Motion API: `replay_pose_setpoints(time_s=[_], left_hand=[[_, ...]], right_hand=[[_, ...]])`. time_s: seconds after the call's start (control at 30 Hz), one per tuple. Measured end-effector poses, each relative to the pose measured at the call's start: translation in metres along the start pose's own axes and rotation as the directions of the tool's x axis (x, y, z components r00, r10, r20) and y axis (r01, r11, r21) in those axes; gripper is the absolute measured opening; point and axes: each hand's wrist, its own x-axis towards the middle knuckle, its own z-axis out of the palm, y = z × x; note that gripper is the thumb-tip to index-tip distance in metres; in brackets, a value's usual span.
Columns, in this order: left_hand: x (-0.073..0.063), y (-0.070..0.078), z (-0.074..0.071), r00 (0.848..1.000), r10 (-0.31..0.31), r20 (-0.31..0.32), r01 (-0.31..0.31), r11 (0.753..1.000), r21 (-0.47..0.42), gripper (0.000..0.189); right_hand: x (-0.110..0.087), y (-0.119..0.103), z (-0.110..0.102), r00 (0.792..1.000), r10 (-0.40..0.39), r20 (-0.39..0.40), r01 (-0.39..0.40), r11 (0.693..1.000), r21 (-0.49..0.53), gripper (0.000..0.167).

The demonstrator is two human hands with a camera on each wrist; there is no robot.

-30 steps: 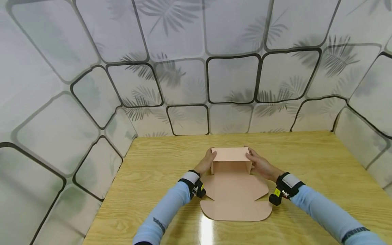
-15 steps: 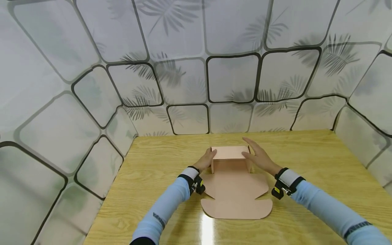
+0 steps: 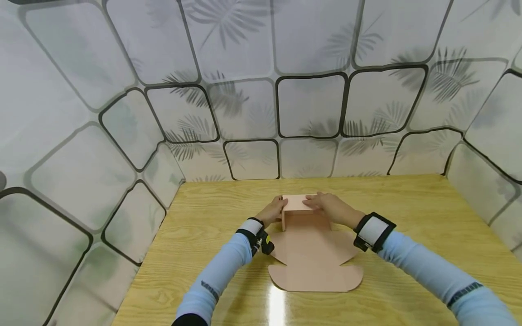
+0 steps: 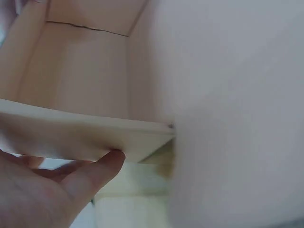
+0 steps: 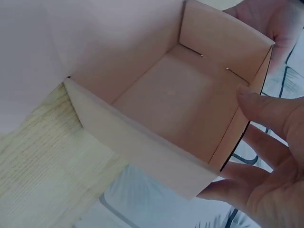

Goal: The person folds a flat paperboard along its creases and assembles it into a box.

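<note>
A tan cardboard box (image 3: 311, 249), partly folded, sits on the table with its flat lid and flaps spread toward me. Its folded part at the far end has raised walls; the right wrist view shows the box's hollow inside (image 5: 156, 95) and slits in one wall. My left hand (image 3: 272, 212) grips the left end, with its thumb (image 4: 102, 171) against the outside of a wall (image 4: 61, 135). My right hand (image 3: 332, 209) pinches the far panel near its middle, thumb (image 5: 266, 108) on the inner face and fingers (image 5: 242, 183) behind it.
The wooden table (image 3: 216, 235) reaches back to a patterned cloth wall (image 3: 306, 104), which also closes off both sides. Two rounded flaps (image 3: 316, 278) of the box lie nearest me, beside a bright reflection on the tabletop.
My right hand has let go of the box's right corner, lifted with fingers spread, and moved left to hold the far panel nearer its middle. My left hand stays at the left end.
</note>
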Motion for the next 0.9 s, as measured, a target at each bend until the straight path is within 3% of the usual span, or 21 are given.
replay_pose_setpoints(time_s=[0.27,0.37,0.43,0.57,0.63,0.77,0.9], left_hand=[[-0.018,0.018,-0.006,0.999,0.033,-0.003,-0.033,0.999,0.027,0.065],[-0.032,0.022,-0.006,0.998,0.062,-0.012,-0.059,0.984,0.166,0.073],[-0.043,0.024,-0.002,0.997,0.071,-0.018,-0.063,0.954,0.295,0.078],[-0.063,0.023,0.014,0.996,0.08,0.046,-0.092,0.83,0.55,0.091],[-0.074,0.02,0.026,0.99,0.08,0.112,-0.134,0.738,0.662,0.099],[-0.097,0.01,0.051,0.971,0.065,0.23,-0.229,0.525,0.82,0.111],[-0.111,-0.008,0.068,0.936,0.113,0.334,-0.352,0.268,0.897,0.109]], right_hand=[[0.013,0.013,-0.009,0.999,-0.022,0.049,0.023,0.999,-0.022,0.036],[0.018,0.018,-0.012,0.998,-0.014,0.056,0.014,1.0,-0.009,0.035],[0.021,0.021,-0.015,0.998,0.0,0.061,-0.001,1.0,0.013,0.034],[0.028,0.027,-0.019,0.998,0.034,0.052,-0.036,0.998,0.044,0.031],[0.031,0.031,-0.019,0.998,0.052,0.039,-0.054,0.998,0.044,0.03],[0.036,0.037,-0.02,0.998,0.067,0.007,-0.067,0.997,0.042,0.027],[0.038,0.042,-0.019,0.996,0.09,-0.005,-0.089,0.994,0.059,0.026]])
